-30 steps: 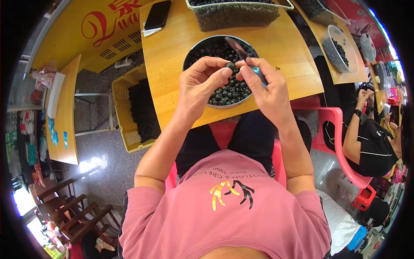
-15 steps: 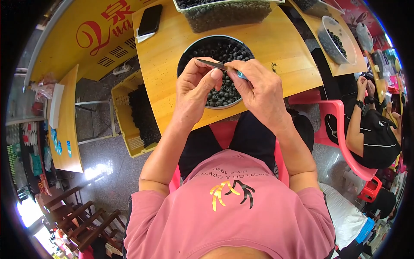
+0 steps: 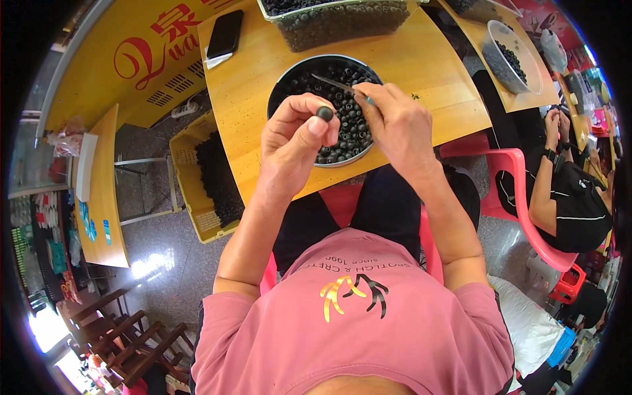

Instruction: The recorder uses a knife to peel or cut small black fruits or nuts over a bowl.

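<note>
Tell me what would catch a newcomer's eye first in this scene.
First, the left hand at the centre, pinching one small dark round fruit in its fingers over a round bowl heaped with the same dark fruit. Beside it the right hand holds a thin metal tool pointing across that bowl. All this sits on a yellow wooden table, with a clear tub of more dark fruit at its far edge.

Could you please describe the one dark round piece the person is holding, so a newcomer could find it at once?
Start at the wooden table and the round dark bowl of small black balls. Just above its near side, the left hand pinches one black ball between thumb and fingertips. Unlike its neighbours, it is lifted clear of the heap.
</note>
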Tool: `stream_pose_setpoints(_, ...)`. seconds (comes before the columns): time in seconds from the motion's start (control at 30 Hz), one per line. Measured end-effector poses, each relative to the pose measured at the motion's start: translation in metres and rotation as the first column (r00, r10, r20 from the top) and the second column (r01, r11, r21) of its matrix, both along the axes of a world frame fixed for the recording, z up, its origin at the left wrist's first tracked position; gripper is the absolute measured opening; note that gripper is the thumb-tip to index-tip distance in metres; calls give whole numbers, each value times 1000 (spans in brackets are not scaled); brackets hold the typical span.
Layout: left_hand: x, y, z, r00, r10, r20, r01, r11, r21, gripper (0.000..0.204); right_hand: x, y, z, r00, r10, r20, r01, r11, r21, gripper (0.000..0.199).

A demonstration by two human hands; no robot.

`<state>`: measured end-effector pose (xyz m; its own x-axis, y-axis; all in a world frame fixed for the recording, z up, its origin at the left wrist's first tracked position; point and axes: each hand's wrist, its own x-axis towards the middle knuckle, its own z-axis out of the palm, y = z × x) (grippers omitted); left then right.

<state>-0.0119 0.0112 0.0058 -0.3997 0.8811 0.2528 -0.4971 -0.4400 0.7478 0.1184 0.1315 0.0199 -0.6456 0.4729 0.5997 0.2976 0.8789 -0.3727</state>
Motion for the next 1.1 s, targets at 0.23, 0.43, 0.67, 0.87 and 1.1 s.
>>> stream_pose_setpoints(0.23,1,0,-2,992,54,113,-43,994,-102,17,-2,-12,28,957,189,-219,-285,741,-607,18)
stream_pose_setpoints(0.43,1,1,3,999,6,32,-2,994,-112,17,-5,-8,18,900,262,-348,-427,373,-824,25)
stream_pose_setpoints(0.67,-2,-2,1,998,-61,0,61,997,-50,17,-6,-13,17,855,182,-486,-517,216,-828,25)
stream_pose_setpoints(0.87,-12,-10,-1,998,16,55,-13,998,-68,16,-6,-18,19,889,161,-428,-455,391,-800,27)
stream_pose_setpoints(1.1,-106,-81,-10,601,543,-587,-753,630,-187,17,11,0,13,933,89,-347,-345,482,-805,26)
